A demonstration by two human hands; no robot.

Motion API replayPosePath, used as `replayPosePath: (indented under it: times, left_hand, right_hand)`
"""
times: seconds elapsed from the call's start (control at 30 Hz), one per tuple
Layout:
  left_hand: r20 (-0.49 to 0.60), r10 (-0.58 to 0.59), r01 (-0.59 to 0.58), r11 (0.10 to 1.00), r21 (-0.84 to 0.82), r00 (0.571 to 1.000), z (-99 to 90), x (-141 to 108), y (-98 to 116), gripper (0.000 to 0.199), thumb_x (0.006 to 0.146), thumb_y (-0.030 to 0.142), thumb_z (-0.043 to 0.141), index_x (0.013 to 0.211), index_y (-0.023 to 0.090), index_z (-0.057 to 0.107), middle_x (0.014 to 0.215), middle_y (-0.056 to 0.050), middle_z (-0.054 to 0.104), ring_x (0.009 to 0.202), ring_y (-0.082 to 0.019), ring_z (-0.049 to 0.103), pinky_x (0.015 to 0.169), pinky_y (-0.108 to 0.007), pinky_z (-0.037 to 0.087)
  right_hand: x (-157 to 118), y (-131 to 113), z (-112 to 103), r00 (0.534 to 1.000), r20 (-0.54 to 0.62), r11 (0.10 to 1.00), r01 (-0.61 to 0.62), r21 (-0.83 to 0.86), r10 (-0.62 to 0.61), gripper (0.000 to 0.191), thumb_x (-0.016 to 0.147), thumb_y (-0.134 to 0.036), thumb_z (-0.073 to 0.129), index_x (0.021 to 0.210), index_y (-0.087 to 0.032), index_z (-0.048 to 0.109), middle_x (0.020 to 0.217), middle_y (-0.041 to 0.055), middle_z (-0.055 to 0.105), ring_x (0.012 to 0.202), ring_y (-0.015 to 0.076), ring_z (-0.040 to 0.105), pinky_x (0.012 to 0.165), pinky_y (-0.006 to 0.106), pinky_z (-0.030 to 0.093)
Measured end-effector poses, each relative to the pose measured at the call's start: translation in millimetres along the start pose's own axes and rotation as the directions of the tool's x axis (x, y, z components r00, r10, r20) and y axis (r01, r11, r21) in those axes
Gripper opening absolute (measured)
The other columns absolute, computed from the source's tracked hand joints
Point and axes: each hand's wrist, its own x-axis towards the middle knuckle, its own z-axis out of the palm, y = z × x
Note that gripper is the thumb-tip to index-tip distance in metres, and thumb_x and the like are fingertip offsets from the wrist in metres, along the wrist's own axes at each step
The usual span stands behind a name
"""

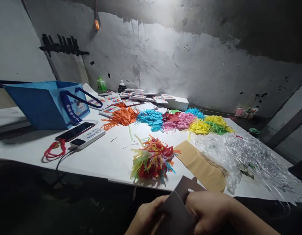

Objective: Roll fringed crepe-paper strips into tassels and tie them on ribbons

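Note:
Below the table's front edge, my left hand [151, 213] grips a small grey cardboard box [174, 210] from its left side. The box is tilted, with a flap raised at its top. My right hand [209, 205] is closed at the box's right side, its curled fingers against the opening and partly hidden. Just beyond the box, a mixed-colour heap of shredded paper strips [153, 160] lies near the table edge. A brown paper sheet or envelope [202, 166] lies to the right of that heap.
Piles of orange strips [124, 116], blue strips [151, 119], pink strips [181, 120] and yellow strips [200, 126] line the white table [92, 163]. Flat printed boxes [138, 97] are stacked behind. Silver tinsel [253, 160] spreads right. A blue bag [43, 104], phone [76, 130] and white power bank [88, 138] stand left.

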Motion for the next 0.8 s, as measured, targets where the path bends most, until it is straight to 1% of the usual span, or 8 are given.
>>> replayPosePath:
  times: [0.1,0.2,0.3,0.57,0.63,0.67,0.77,0.8]
  left_hand:
    - [-0.159,0.170,-0.113,0.942,0.315,0.972,-1.3,2.0,-10.1,0.059,0.094,0.030,0.062,0.149,0.031,0.042,0.136,-0.010,0.065,0.123,-0.027,0.064,0.105,-0.034,0.050]
    - [-0.044,0.153,-0.118,0.888,0.445,0.987,0.4,4.2,-17.7,0.090,0.081,0.018,0.070,0.158,0.028,0.024,0.155,-0.016,0.045,0.140,-0.037,0.046,0.116,-0.051,0.036]
    - [0.083,0.096,-0.119,0.936,0.332,0.992,10.3,1.3,-24.9,0.105,0.074,0.012,0.067,0.161,0.027,0.009,0.154,-0.019,0.046,0.131,-0.037,0.056,0.104,-0.046,0.051]
    - [0.221,-0.179,0.152,0.979,0.134,0.959,11.3,5.3,-17.7,0.056,0.083,0.023,0.072,0.137,0.034,0.060,0.111,-0.003,0.079,0.083,-0.026,0.078,0.074,-0.025,0.059]
    - [0.176,-0.259,0.247,0.965,0.089,0.950,-0.3,13.7,-11.6,0.041,0.086,0.027,0.070,0.126,0.033,0.067,0.096,0.001,0.082,0.076,-0.023,0.077,0.067,-0.021,0.057]
    - [0.132,-0.287,0.281,0.958,0.064,0.949,-7.9,18.1,-9.0,0.034,0.088,0.030,0.068,0.122,0.032,0.069,0.094,0.001,0.082,0.077,-0.023,0.077,0.067,-0.020,0.057]
    - [-0.002,-0.299,0.299,0.954,-0.028,0.954,-32.1,29.5,-3.6,0.029,0.092,0.039,0.063,0.116,0.025,0.071,0.101,-0.004,0.080,0.087,-0.025,0.075,0.073,-0.022,0.057]
    - [-0.022,-0.304,0.302,0.952,-0.056,0.952,-38.2,32.2,-2.3,0.030,0.092,0.042,0.063,0.113,0.023,0.072,0.102,-0.006,0.079,0.089,-0.025,0.074,0.075,-0.023,0.057]
  right_hand:
    - [-4.1,-7.3,-5.7,0.991,-0.135,0.994,-0.018,-0.111,0.003,0.014,0.083,-0.025,0.063,0.076,-0.019,0.074,0.066,-0.0037,0.063,0.057,0.0099,0.047,0.055,0.020,0.035]
    - [-15.8,-19.6,-11.2,0.934,-0.355,0.981,-0.092,-0.170,0.026,0.019,0.079,-0.013,0.062,0.079,-0.023,0.078,0.072,-0.0037,0.070,0.054,0.0100,0.048,0.051,0.020,0.034]
    - [-18.9,-28.9,-10.1,0.945,-0.316,0.988,0.037,-0.148,-0.082,0.018,0.078,-0.014,0.069,0.084,-0.027,0.080,0.064,-0.0072,0.069,0.048,0.0087,0.048,0.043,0.018,0.030]
    - [-4.3,-41.0,-1.0,0.898,-0.426,0.964,-0.010,-0.264,-0.108,0.007,0.078,-0.018,0.072,0.076,-0.024,0.076,0.059,-0.0058,0.068,0.044,0.0071,0.052,0.038,0.015,0.029]
    - [-17.4,-35.2,-1.0,0.779,-0.593,0.945,-0.005,-0.328,-0.201,0.010,0.082,-0.019,0.068,0.081,-0.025,0.075,0.071,-0.0030,0.074,0.058,0.0120,0.066,0.051,0.016,0.046]
    - [-24.6,-28.4,2.0,0.646,-0.723,0.941,-0.022,-0.338,-0.244,0.012,0.085,-0.022,0.067,0.091,-0.027,0.075,0.084,-0.0003,0.077,0.073,0.0158,0.072,0.064,0.019,0.053]
    - [-30.5,4.8,31.6,0.088,-0.988,0.988,-0.078,-0.136,-0.129,0.049,0.090,-0.040,0.066,0.136,-0.027,0.057,0.134,0.0088,0.065,0.118,0.0233,0.066,0.092,0.028,0.056]
    - [-23.6,17.1,48.0,0.017,-0.999,0.998,-0.034,-0.044,-0.043,0.065,0.087,-0.048,0.069,0.144,-0.026,0.048,0.141,0.0106,0.060,0.122,0.0250,0.064,0.093,0.030,0.057]
